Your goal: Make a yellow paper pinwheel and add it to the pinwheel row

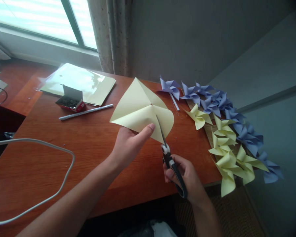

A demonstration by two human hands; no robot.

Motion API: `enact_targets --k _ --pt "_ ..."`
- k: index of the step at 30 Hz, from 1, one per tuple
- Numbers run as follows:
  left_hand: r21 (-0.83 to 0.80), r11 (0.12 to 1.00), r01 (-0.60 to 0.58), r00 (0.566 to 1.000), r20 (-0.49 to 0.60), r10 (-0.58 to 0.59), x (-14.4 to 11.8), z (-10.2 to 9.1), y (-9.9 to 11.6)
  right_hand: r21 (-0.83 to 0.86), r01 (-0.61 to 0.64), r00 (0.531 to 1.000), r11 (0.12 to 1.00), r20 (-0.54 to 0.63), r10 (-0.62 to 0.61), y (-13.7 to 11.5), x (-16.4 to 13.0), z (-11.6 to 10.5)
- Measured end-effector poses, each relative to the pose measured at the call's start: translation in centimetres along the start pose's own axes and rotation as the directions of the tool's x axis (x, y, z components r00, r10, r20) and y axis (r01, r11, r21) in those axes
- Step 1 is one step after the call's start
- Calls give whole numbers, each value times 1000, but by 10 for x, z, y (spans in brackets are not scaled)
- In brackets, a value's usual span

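Observation:
My left hand (133,141) pinches a square of yellow paper (135,102) by its lower edge, thumb on top and fingers underneath. The sheet is creased, with a tiny reddish spot at its middle, and it is held above the table. Black-and-white scissors (173,169) are in my right hand (185,174), whose fingers go round the handles. Their blades lie at the lower corner of the paper and point up toward its middle. How far the blades are apart cannot be made out.
Several purple pinwheels (218,100) and yellow pinwheels (227,161) crowd the table's right side on cardboard. At the back left are a stack of yellow paper (101,90) in a clear sleeve, an open red box (71,102) of small dark pieces and a paper stick (86,112). A white cable (70,164) curves at left.

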State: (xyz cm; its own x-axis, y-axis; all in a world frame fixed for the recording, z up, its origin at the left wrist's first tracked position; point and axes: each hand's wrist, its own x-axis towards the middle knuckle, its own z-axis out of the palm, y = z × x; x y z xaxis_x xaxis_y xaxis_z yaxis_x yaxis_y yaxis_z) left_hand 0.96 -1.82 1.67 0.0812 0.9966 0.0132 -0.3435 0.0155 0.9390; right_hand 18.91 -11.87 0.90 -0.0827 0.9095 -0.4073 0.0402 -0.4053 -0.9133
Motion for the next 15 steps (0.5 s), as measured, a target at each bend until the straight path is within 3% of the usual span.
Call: enact_targets --k 7,11,15 --pt "-104 992 -71 996 -54 66 2 -3 2 -62 -59 998 996 20 60 10 -11 -25" --pt "-159 987 -38 999 -42 32 2 -4 1 -41 -57 996 998 -73 54 20 -12 -40" --pt "-245 968 61 998 14 -59 1 -4 2 91 48 979 995 -202 -28 21 -4 -43"
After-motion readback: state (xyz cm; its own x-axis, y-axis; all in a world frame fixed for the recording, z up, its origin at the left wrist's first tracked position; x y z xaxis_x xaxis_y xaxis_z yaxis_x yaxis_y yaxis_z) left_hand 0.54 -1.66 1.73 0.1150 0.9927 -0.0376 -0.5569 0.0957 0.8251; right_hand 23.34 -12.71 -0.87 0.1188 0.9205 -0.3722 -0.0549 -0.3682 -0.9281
